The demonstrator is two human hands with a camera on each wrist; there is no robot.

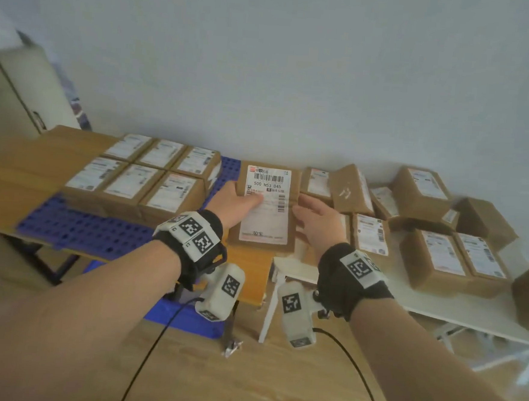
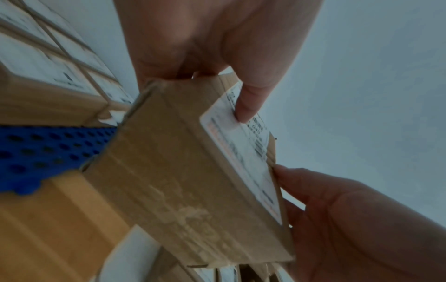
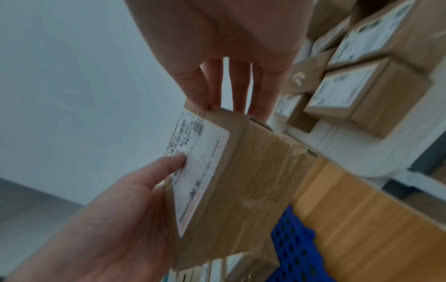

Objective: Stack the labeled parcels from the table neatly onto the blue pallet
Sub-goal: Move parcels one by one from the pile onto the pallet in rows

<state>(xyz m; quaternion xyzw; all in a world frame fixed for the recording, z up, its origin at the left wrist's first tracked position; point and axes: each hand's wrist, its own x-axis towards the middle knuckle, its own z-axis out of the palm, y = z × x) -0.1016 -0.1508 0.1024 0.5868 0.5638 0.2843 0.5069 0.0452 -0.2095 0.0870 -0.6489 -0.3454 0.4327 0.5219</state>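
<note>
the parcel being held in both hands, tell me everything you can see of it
The held parcel is a flat rectangular box of brown cardboard, with glossy tape on its side. A large white shipping label with barcodes and "500 H53 045" covers most of its top face, which faces up. It is in the air between the blue pallet and the white table. The left hand grips its left edge, thumb on the label; the right hand touches its right edge with near-straight fingers.
</note>
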